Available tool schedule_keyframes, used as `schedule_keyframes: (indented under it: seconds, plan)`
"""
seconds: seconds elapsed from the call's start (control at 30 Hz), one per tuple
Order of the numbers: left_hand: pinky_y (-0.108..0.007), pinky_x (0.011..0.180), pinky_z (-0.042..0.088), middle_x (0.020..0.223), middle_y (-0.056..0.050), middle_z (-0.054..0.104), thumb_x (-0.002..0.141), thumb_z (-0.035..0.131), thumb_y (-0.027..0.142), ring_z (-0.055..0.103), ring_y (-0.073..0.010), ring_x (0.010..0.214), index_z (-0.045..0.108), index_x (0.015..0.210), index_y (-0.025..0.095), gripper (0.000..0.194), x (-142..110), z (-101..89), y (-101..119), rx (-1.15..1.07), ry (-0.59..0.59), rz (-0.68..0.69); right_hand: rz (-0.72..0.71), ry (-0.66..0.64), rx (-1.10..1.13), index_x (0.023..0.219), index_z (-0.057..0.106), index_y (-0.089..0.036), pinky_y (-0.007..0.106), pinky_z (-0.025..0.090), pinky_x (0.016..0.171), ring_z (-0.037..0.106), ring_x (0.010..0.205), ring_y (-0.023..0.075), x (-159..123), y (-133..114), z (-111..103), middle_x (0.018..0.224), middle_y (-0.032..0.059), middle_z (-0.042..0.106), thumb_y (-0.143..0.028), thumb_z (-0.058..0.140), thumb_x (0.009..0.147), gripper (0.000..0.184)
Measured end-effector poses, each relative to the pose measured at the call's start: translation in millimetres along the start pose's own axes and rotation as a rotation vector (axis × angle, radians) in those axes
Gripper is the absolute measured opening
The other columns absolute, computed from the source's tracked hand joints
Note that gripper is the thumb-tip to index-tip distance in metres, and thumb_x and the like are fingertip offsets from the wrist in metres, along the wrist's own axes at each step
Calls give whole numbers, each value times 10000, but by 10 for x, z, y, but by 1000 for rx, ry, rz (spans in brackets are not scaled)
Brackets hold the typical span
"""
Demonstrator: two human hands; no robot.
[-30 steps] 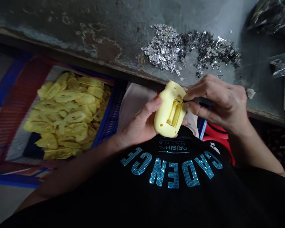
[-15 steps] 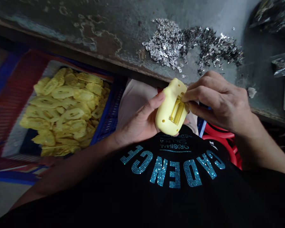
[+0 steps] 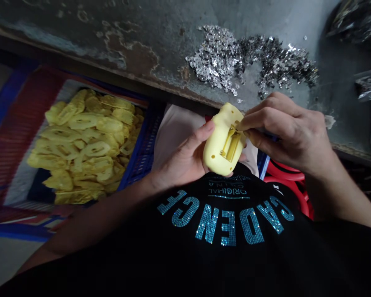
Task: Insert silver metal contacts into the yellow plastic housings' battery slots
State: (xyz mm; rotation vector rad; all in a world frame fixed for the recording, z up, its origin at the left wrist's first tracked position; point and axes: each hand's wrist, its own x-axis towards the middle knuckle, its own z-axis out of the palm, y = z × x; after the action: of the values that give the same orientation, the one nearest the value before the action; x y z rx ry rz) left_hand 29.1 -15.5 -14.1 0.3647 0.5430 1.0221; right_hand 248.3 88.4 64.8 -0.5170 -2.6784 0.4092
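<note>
A pale yellow plastic shell (image 3: 218, 152), held in front of the chest, just below the edge of the worktop (image 3: 80, 29). Long axis nearly upright in view: narrow neck toward the worktop, leaning slightly right, wide rounded end toward the body. Recessed face with a yellow channel (image 3: 231, 142) turned up. Left hand (image 3: 184, 159) cupped around the shell, fingers curled behind, thumb along its side. Right hand (image 3: 284, 130) pinching, thumb and fingertips pressed together at the top of the channel, anything between them hidden. Changed from a second ago: thin dark pin no longer visible there, shell tilted slightly further right. Beyond, a heap of small silver metal stampings (image 3: 250, 62) on the worn grey worktop, and to the left a blue plastic crate (image 3: 142, 152) piled with yellow plastic pieces (image 3: 83, 144). Below, a black rhinestone-lettered T-shirt (image 3: 225, 227).
</note>
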Motion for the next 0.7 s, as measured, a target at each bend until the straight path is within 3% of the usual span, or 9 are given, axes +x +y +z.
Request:
schedule_keyframes:
  seconds: [0.13, 0.23, 0.37, 0.47, 0.6, 0.7]
  plan:
    - [-295, 589, 707, 1175, -95, 873, 990, 830, 765, 897, -305, 949, 785, 1347, 241, 636, 5, -10, 5, 18, 19, -14, 63, 143, 86, 1157, 786, -277, 423, 642, 861, 789, 985, 239, -72, 10, 81, 1083, 44, 832, -251, 651, 1175, 139]
    - [-291, 610, 697, 1210, -103, 872, 983, 848, 756, 893, -307, 990, 772, 1394, 241, 663, -1, 9, -17, 49, 61, 27, 174, 207, 185, 1145, 800, -271, 406, 648, 828, 779, 949, 232, -114, 59, 167, 1057, 44, 825, -328, 703, 1156, 113]
    - [-342, 875, 733, 1381, -57, 861, 950, 963, 599, 862, -324, 1236, 734, 1536, 318, 689, -30, 27, -91, 143, 187, 212, 294, 153, 376, 1364, 765, -244, 353, 679, 789, 799, 1033, 228, -118, 152, 285, 1306, 97, 816, -476, 844, 1067, 385]
    - [-373, 1019, 709, 1419, -64, 863, 933, 1007, 484, 850, -317, 1277, 755, 1533, 321, 670, -54, -11, -125, 226, 183, 305, 329, 122, 471, 1436, 716, -256, 340, 705, 804, 809, 1035, 217, -76, 179, 366, 1393, 91, 785, -480, 883, 1021, 500]
    - [-299, 976, 692, 1398, -97, 879, 894, 1038, 388, 849, -271, 1220, 834, 1468, 273, 620, -107, -113, -111, 310, 193, 377, 298, 174, 458, 1403, 712, -279, 332, 718, 756, 778, 849, 177, 23, 154, 468, 1249, 43, 761, -415, 900, 974, 488]
    - [-270, 842, 665, 1316, -107, 896, 911, 1024, 444, 840, -223, 1011, 873, 1466, 261, 604, -175, -221, -89, 365, 224, 357, 238, 239, 401, 1409, 709, -273, 332, 719, 750, 772, 828, 180, 128, 145, 551, 1144, 26, 741, -343, 896, 959, 493]
